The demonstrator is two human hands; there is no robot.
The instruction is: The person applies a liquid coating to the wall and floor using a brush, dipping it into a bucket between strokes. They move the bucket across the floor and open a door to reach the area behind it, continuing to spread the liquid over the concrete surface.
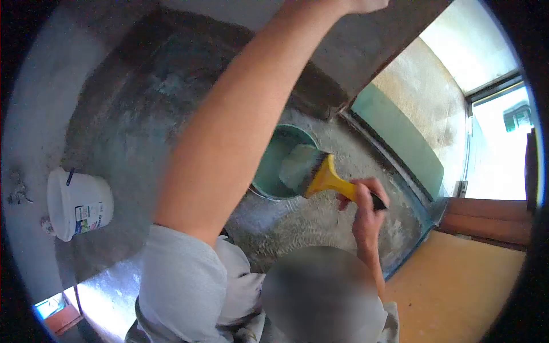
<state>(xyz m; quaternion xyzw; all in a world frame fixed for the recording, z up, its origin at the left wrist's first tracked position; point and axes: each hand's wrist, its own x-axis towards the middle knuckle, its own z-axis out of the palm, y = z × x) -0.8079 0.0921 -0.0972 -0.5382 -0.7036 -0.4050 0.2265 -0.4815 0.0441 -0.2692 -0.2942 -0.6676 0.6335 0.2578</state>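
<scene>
My right hand (369, 210) is closed around the black-tipped yellow handle of a wide flat brush (333, 178). The brush's bristle end lies over a round bucket (289, 130) holding green liquid, and a pale green patch shows at the bristles. My bare left arm stretches up across the view from a grey sleeve. The left hand (366, 4) is mostly cut off at the top edge near a grey-brown surface, so its fingers are hidden. A blurred round area covers whatever is low in the middle.
A white plastic bucket (86, 203) with a label stands at the left. Dark, wet-looking patches cover the grey surface (126, 114). At the right are a green panel strip (400, 137), a bright window (497, 154) and a yellow-orange surface (452, 280).
</scene>
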